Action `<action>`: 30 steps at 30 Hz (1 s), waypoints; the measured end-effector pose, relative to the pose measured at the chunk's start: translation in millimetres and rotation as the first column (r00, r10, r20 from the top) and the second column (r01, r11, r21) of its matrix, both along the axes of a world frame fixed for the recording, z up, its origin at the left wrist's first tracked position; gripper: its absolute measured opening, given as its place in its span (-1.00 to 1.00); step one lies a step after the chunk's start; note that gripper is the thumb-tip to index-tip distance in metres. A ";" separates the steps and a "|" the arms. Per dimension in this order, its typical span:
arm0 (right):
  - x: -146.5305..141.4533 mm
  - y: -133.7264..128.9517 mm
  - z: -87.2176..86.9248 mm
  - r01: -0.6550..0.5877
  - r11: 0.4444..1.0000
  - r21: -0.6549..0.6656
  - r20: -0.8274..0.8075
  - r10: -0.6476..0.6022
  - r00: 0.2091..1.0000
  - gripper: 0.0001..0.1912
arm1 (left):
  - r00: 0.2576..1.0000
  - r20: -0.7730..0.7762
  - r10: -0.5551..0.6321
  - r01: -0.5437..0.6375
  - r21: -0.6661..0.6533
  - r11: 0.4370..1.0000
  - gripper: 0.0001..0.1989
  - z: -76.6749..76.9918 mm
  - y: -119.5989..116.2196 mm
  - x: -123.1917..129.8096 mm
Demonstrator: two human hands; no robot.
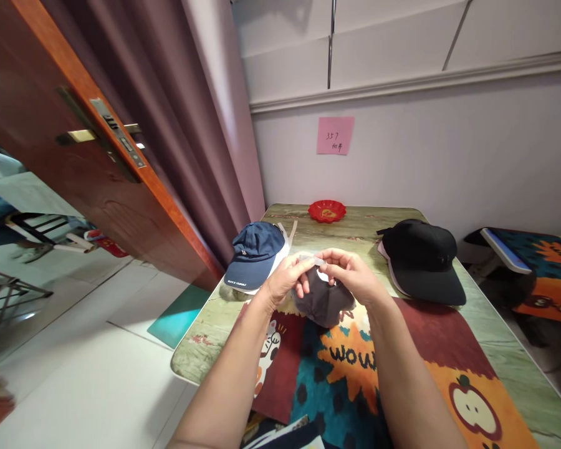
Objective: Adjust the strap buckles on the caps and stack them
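Left hand (290, 275) and right hand (343, 271) nearly closed, pinching the strap end of a dark cap (325, 300) between them. Cap hangs just below the fingers, over the printed mat (303, 349). Blue cap (257, 252) near, left of left hand. Black cap (423, 262) right of right hand, further off. Red dish (327, 211) beyond both hands, at far table (194, 355) edge. Pink note (335, 135) on wall above it.

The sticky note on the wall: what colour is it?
The sticky note is pink with dark handwriting, clear in the head view.
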State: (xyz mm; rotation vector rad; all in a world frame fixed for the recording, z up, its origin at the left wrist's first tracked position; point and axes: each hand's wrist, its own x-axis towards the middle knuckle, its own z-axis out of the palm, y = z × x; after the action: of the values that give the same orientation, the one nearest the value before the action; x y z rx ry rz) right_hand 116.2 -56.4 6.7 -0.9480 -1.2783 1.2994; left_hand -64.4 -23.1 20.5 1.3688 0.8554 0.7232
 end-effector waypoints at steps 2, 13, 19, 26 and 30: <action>1.7 1.1 -1.2 0.009 1.000 -0.017 -0.055 -0.010 0.998 -0.77 | 0.999 0.002 -0.036 0.036 0.026 0.999 -0.60 0.7 -0.6 -0.8; 3.0 1.5 -3.3 -0.033 0.998 -0.054 -0.225 0.020 0.974 -0.61 | 0.995 0.096 0.039 -0.036 -0.032 0.999 -0.66 1.3 -8.9 7.1; 3.2 -0.2 -1.8 0.003 1.000 -0.015 -0.194 -0.006 0.981 -0.60 | 0.991 0.089 0.100 -0.105 0.055 0.993 -0.67 5.1 -15.0 10.6; 2.2 -3.4 4.3 0.103 0.995 -0.004 -0.260 -0.101 0.960 -0.67 | 0.983 0.098 0.154 -0.167 0.151 0.974 -0.68 4.0 -16.4 13.3; 2.5 -4.7 6.4 0.164 0.987 0.004 -0.272 -0.156 0.949 -0.72 | 0.973 0.088 0.213 -0.223 0.123 0.967 -0.68 2.3 -16.0 13.0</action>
State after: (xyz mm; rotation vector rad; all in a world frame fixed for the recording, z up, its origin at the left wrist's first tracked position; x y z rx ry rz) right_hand 118.7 -61.1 13.1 -0.8058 -0.9840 1.2342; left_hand -51.4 -39.1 22.9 1.3685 0.9212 1.0105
